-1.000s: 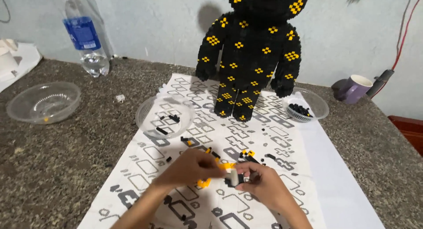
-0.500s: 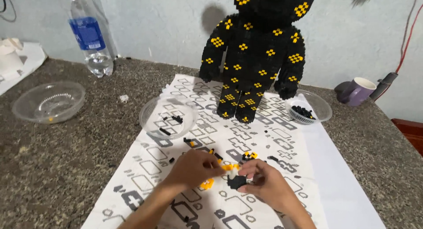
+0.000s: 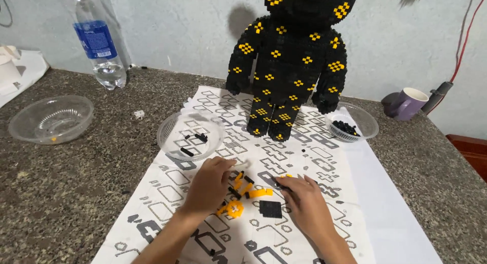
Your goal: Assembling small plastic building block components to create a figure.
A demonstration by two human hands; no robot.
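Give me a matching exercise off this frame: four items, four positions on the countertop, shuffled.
Items
1. water bottle
2. purple mug
3. black square plate
4. block figure

Positions
A. far right, on its side by the wall
B. between the left hand and right hand
C. back left, upright
D. standing at the far end of the printed sheet

Pairs: 1-C, 2-A, 3-B, 4-D

Clear plastic bottle [image 3: 101, 45] upright, back left on counter; blue label [image 3: 94, 39] wrapped around middle.
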